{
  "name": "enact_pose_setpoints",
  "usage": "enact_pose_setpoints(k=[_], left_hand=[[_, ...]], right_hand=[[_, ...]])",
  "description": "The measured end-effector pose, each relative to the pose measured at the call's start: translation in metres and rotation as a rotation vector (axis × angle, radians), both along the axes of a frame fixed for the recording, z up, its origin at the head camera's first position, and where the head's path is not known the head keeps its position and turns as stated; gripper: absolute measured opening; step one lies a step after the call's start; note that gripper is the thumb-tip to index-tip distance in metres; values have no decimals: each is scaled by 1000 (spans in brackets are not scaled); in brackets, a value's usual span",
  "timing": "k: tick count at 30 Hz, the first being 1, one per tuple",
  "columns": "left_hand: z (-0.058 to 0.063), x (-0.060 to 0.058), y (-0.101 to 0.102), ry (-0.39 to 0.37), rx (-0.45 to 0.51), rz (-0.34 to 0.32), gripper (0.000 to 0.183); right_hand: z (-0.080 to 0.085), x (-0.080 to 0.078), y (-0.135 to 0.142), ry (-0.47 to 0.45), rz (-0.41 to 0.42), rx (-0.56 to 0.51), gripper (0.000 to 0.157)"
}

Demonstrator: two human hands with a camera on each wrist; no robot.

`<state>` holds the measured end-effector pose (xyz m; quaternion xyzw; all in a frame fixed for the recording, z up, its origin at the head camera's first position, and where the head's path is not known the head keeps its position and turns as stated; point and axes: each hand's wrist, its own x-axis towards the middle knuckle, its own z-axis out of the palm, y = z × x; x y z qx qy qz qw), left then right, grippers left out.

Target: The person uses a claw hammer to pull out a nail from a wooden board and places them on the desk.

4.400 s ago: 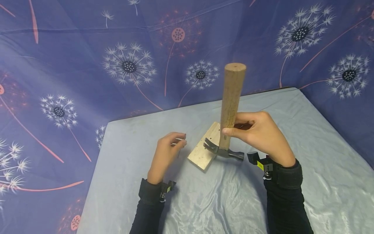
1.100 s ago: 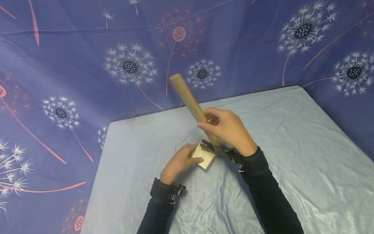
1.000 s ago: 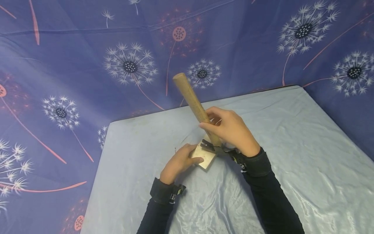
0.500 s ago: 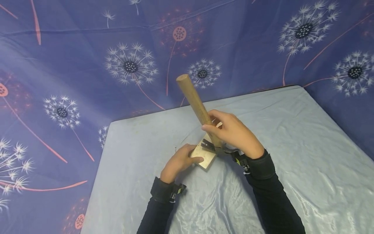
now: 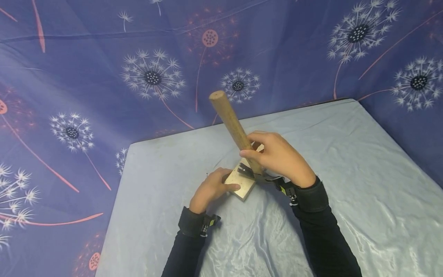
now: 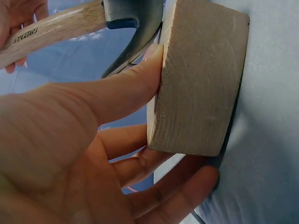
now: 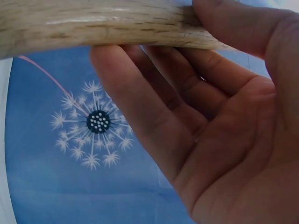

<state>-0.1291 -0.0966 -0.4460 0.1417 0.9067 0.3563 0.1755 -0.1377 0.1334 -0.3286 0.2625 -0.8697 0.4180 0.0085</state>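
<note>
My right hand (image 5: 282, 157) holds the wooden handle of a claw hammer (image 5: 231, 123) between thumb and fingers, close to the head. The handle leans up and to the left. The dark claw (image 6: 135, 35) sits at the top face of a pale wooden block (image 5: 238, 184); contact is hard to make out. My left hand (image 5: 212, 188) grips the block's near-left part, thumb on top and fingers along its side. A thin nail (image 5: 207, 174) shows just beyond the left hand's knuckles; I cannot tell whether the fingers touch it. The hammer's striking face is hidden behind the right wrist.
A light blue satin cloth (image 5: 166, 161) covers the table, wrinkled toward the front. Behind and to both sides hangs a purple-blue curtain (image 5: 104, 77) with dandelion prints. Wrist cameras on black bands sit close to the block and the hammer head.
Since the oldest frame the left hand has moved right onto the block, and the hammer has come left over it, its handle tilting left. Over the last second the handle end has shifted slightly right.
</note>
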Motion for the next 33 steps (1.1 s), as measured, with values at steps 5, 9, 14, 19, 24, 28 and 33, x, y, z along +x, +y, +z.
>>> enact_pose_setpoints(k=[5, 9, 14, 19, 24, 28, 33], left_hand=[[3, 0, 1, 31, -30, 8, 45], [5, 0, 2, 52, -44, 12, 47], [5, 1, 3, 50, -39, 22, 49], [1, 4, 3, 66, -20, 36, 46], [0, 13, 2, 46, -51, 22, 39], [4, 17, 4, 32, -35, 6, 35], [5, 13, 6, 36, -24, 3, 36]], right_hand=[[5, 2, 7, -26, 9, 5, 21], [8, 3, 11, -30, 2, 15, 23], [9, 6, 13, -32, 1, 26, 25], [6, 7, 19, -47, -6, 34, 23], [3, 10, 39, -83, -73, 4, 26], [6, 11, 47, -46, -83, -23, 27], [16, 15, 57, -3, -118, -48, 27]])
